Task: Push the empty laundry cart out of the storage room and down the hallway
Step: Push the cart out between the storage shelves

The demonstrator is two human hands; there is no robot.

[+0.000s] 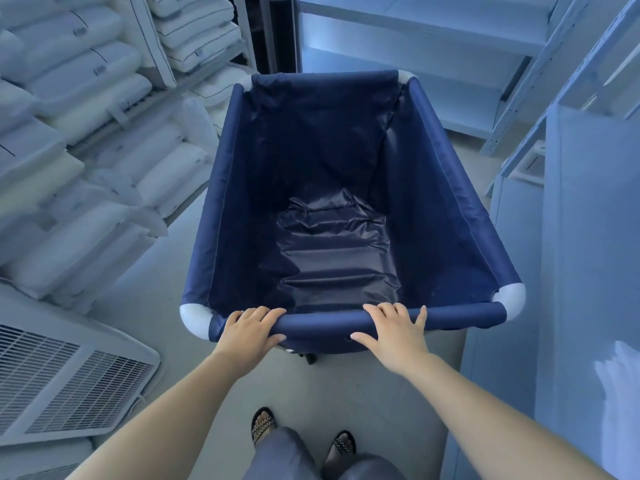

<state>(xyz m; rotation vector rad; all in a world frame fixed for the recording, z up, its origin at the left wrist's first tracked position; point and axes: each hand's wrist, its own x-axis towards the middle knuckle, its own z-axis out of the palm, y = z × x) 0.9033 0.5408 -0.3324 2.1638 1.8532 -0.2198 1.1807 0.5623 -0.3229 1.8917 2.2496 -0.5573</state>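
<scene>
The laundry cart (221, 188) stands right in front of me, a deep bin of dark blue fabric with white corner pieces and nothing inside it. My left hand (247, 329) wraps over the near rim bar on the left, fingers curled over the top. My right hand (394, 332) lies on the same bar to the right, fingers over the top and thumb spread. My sandalled feet show on the grey floor below.
Shelves stacked with white pillows (86, 140) line the left side. A white grilled appliance (69, 375) sits at lower left. Pale metal shelving (450, 46) stands ahead and a tall cabinet (588, 271) close on the right. A dark gap (273, 32) opens beyond the cart.
</scene>
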